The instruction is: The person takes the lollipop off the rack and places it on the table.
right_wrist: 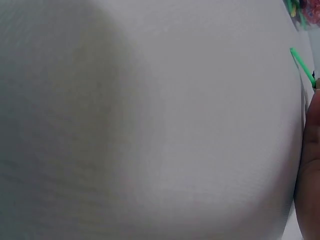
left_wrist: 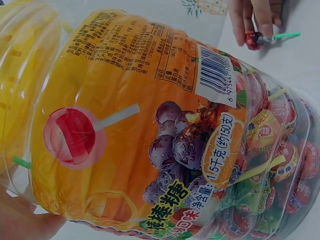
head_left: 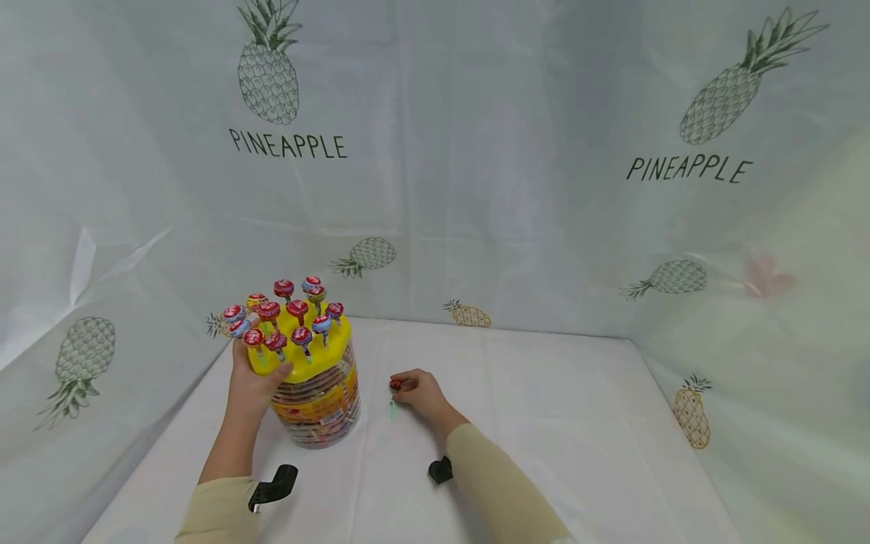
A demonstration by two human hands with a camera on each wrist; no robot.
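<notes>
Jar: a clear plastic lollipop jar (left_wrist: 150, 135) is filling most of the view, lying tilted across it.
Label: an orange wrap (left_wrist: 125, 100) on the jar is showing a red lollipop picture, purple grapes and a barcode.
Contents: wrapped lollipops (left_wrist: 280, 160) are crowding the jar's right part.
Left hand: a bit of the left hand (left_wrist: 20, 220) is touching the jar's lower left edge.
Right hand: above the jar's right end, the right hand (left_wrist: 255, 17) is pinching a red lollipop (left_wrist: 254, 39) with a green stick on the white cloth (left_wrist: 300, 65).

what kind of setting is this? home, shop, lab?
Most likely a staged recording booth, not a home or shop: pineapple-print sheeting forms the walls, a white cloth covers the table, and the only prop is one lollipop jar the hands work at.
</notes>
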